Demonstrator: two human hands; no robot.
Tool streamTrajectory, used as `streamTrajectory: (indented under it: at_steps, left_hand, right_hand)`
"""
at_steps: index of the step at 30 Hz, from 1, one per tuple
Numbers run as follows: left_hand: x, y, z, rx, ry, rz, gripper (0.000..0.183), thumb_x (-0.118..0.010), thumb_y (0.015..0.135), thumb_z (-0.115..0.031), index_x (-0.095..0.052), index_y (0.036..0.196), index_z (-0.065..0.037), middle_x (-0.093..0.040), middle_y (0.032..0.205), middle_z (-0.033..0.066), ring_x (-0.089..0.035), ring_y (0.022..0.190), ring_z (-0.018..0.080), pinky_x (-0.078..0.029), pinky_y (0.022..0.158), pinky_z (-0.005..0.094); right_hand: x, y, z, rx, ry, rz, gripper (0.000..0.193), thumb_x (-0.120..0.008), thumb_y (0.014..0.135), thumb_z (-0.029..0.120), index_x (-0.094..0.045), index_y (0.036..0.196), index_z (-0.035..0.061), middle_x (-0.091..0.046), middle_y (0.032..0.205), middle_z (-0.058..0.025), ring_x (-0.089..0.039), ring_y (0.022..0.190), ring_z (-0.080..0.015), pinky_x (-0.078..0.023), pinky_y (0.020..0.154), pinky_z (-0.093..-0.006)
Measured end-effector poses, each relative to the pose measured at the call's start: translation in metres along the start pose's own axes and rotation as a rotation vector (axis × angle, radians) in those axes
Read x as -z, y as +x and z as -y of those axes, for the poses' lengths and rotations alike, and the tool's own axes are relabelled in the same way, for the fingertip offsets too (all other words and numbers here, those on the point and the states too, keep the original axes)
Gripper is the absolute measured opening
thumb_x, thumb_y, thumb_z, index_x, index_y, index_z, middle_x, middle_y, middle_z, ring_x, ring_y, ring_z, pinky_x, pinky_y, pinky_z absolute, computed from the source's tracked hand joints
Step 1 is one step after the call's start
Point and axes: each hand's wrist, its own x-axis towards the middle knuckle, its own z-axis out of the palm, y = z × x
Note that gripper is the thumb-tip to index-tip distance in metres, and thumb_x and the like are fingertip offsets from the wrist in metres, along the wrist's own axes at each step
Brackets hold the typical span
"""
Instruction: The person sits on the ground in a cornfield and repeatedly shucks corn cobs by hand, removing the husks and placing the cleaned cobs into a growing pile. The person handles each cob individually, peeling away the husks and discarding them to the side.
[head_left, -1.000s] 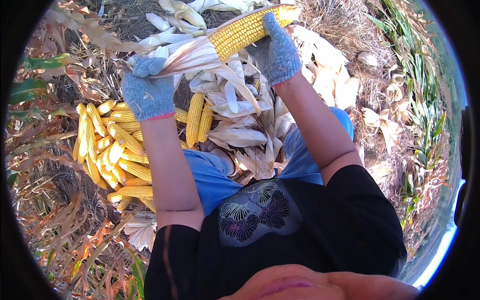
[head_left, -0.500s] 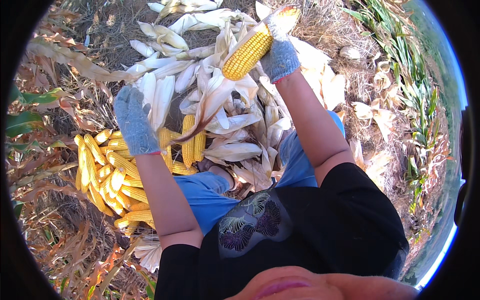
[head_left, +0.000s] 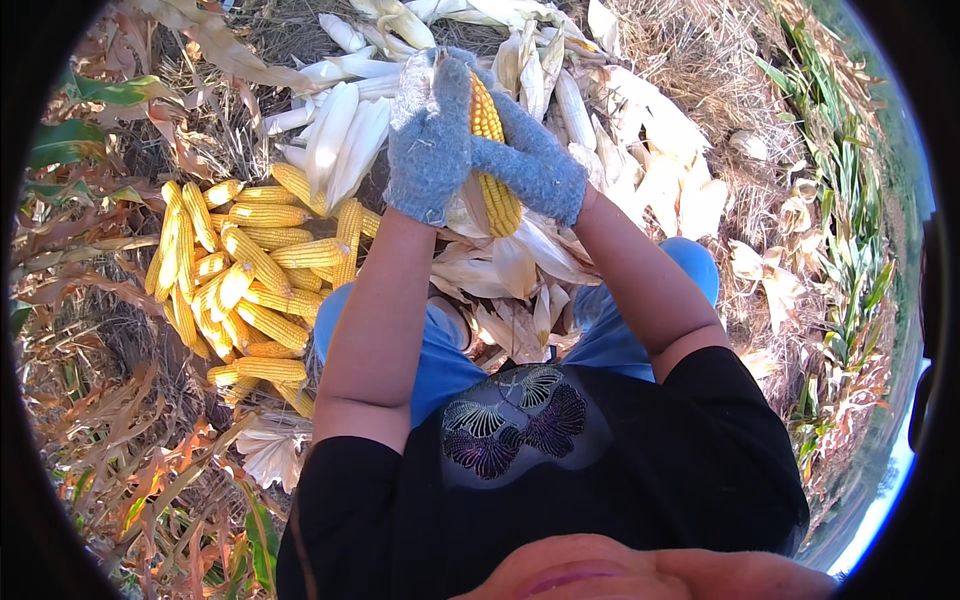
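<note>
An ear of corn (head_left: 500, 204) with bare yellow kernels is held upright between my two hands, in front of my knees. My right hand (head_left: 540, 165), in a grey knit glove, is wrapped round it from the right, its thumb across the kernels. My left hand (head_left: 425, 145), gloved alike, closes on the upper end from the left. The gloves hide the tip of the ear and whatever husk may be there. Below the hands, pale loose husks (head_left: 515, 262) lie between my feet.
A heap of husked yellow ears (head_left: 250, 265) lies to the left, beside my left knee. Ears still in pale husks (head_left: 345, 140) lie beyond it. More husks (head_left: 660, 140) spread to the right. Dry stalks and leaves (head_left: 90, 400) edge the left side, green plants (head_left: 840, 190) the right.
My right hand has brought the ear down and left to the middle. My left hand has come up and right from over the heap and closed on the ear.
</note>
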Motion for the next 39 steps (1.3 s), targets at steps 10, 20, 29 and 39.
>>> streamTrajectory:
  at_steps: [10, 20, 29, 39]
  left_hand:
    - [-0.007, 0.009, 0.028, 0.245, -0.729, -0.168, 0.024, -0.044, 0.098, -0.016, -0.058, 0.112, -0.002, -0.063, 0.103, 0.0101, -0.063, 0.092, 0.0168, -0.051, 0.082, 0.0297]
    - [-0.014, 0.004, 0.014, 0.115, -0.836, -0.259, 0.016, -0.05, 0.098, -0.013, -0.056, 0.11, -0.004, -0.062, 0.103, 0.0079, -0.06, 0.094, 0.0168, -0.051, 0.083, 0.0301]
    - [-0.012, 0.015, 0.02, 0.336, -1.041, -0.394, 0.009, -0.05, 0.096, -0.01, -0.054, 0.102, -0.005, -0.061, 0.097, 0.0074, -0.062, 0.085, 0.0168, -0.055, 0.076, 0.0303]
    - [0.006, 0.001, -0.034, 0.266, -0.773, -0.204, 0.022, -0.05, 0.098, -0.026, -0.057, 0.106, -0.007, -0.062, 0.097, 0.0087, -0.063, 0.087, 0.0174, -0.055, 0.076, 0.0331]
  right_hand:
    - [-0.014, -0.002, -0.016, -0.004, 0.037, -0.128, 0.053, -0.056, 0.097, 0.031, -0.038, 0.139, 0.0027, -0.05, 0.128, -0.0085, -0.046, 0.116, -0.0138, -0.038, 0.101, -0.0315]
    - [-0.01, -0.002, -0.014, -0.024, -0.071, -0.175, 0.047, -0.057, 0.096, 0.036, -0.051, 0.128, 0.0017, -0.058, 0.119, -0.0123, -0.054, 0.109, -0.0183, -0.043, 0.096, -0.0337]
    - [-0.019, -0.008, -0.011, -0.023, 0.184, -0.236, 0.044, -0.053, 0.099, 0.029, -0.05, 0.133, 0.0004, -0.059, 0.117, -0.0063, -0.054, 0.105, -0.0124, -0.044, 0.093, -0.0284]
    - [-0.019, -0.013, 0.001, 0.267, -0.184, -0.194, 0.042, -0.057, 0.095, 0.029, -0.055, 0.127, 0.0007, -0.058, 0.123, -0.0177, -0.057, 0.112, -0.0297, -0.044, 0.097, -0.037]
